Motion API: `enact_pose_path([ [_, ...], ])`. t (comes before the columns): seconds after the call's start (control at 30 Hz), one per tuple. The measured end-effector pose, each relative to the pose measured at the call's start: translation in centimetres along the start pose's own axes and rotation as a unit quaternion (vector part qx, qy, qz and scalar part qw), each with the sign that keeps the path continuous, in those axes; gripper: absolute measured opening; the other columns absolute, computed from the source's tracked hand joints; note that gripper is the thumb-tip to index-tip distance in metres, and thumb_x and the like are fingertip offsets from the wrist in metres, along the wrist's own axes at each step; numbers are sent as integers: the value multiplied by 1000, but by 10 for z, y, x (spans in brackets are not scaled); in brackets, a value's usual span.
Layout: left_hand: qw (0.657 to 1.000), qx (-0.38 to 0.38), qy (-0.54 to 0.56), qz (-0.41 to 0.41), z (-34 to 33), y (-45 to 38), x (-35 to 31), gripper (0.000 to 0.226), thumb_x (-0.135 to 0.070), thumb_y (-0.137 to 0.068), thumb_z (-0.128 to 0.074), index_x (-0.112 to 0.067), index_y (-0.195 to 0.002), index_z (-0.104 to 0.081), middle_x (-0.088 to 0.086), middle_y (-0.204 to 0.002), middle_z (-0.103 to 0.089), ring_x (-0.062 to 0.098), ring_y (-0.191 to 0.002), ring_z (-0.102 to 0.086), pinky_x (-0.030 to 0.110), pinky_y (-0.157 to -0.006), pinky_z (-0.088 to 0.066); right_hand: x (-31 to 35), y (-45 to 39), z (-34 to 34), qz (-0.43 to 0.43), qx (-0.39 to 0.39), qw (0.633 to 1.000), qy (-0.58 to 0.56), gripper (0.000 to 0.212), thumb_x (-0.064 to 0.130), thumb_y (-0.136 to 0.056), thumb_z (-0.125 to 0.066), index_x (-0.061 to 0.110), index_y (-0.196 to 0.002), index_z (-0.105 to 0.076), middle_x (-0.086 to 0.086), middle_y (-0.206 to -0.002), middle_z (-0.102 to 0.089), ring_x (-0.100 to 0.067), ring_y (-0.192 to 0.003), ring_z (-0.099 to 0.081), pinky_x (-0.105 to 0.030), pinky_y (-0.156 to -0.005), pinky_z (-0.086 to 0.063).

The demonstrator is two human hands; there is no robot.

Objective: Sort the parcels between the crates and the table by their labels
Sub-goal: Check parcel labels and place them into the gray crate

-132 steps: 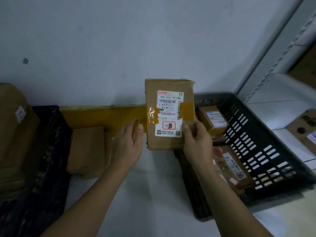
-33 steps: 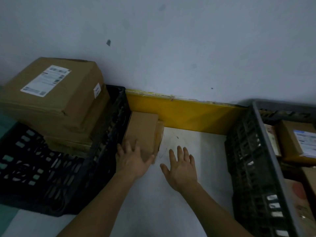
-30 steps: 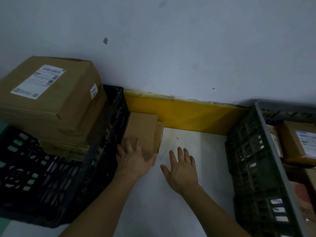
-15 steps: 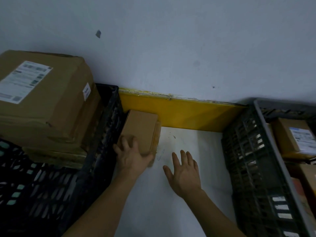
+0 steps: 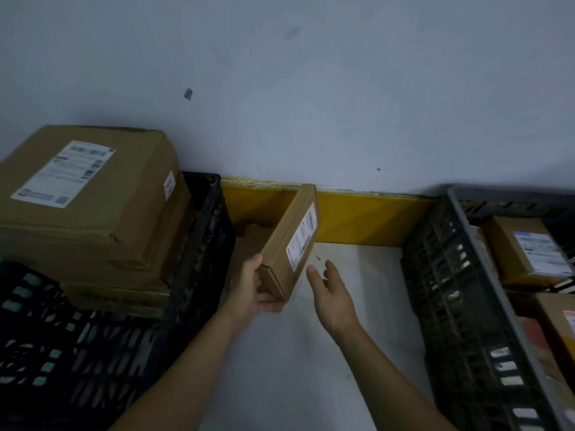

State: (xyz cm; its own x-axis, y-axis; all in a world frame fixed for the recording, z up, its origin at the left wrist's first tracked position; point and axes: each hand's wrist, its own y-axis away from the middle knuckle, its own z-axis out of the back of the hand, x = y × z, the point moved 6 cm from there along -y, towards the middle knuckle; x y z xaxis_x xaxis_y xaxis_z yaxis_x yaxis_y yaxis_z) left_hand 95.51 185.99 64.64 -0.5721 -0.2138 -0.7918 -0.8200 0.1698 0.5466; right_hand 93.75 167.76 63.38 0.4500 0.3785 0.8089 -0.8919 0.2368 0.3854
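My left hand [image 5: 255,290] grips the near end of a small brown parcel [image 5: 287,241], tipped up on its long edge above the white table [image 5: 311,353]. A white label on it faces right. My right hand [image 5: 329,293] hovers open just right of the parcel, not touching it. Another flat brown parcel [image 5: 249,241] lies on the table behind the lifted one, mostly hidden. A black crate [image 5: 199,275] on the left holds large labelled boxes [image 5: 90,206]. A dark crate [image 5: 460,306] on the right holds several labelled parcels [image 5: 525,250].
A yellow strip [image 5: 357,219] runs along the foot of the grey wall behind the table. The two crates close in the table's left and right sides.
My left hand has lifted the small parcel off the table and tilted it on edge, so its label shows. My right hand has risen from the table toward it.
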Motion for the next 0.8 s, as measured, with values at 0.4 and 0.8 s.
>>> enact_pose_path([
  [0.4,995,-45,-87,-30,-3,-6,-8,43,-26,-103,-53,-42,-142,-61,6,-128,-75,30,-111,-75,52,-93,-63,4,10,50,91,-114,989,-33,74,38,-106,-65,43,-167,-23,9,-155,-53,-14,-127,-63,-45,-101,-61],
  [0.8,917,-52,-307,-251,-58,5,-55,32,-29,-106,-63,-21,-137,-65,-7,-124,-72,12,-114,-67,35,-93,-58,34,52,108,166,-212,961,59,72,36,-109,-58,32,-170,-20,13,-157,-45,6,-130,-48,-22,-106,-48],
])
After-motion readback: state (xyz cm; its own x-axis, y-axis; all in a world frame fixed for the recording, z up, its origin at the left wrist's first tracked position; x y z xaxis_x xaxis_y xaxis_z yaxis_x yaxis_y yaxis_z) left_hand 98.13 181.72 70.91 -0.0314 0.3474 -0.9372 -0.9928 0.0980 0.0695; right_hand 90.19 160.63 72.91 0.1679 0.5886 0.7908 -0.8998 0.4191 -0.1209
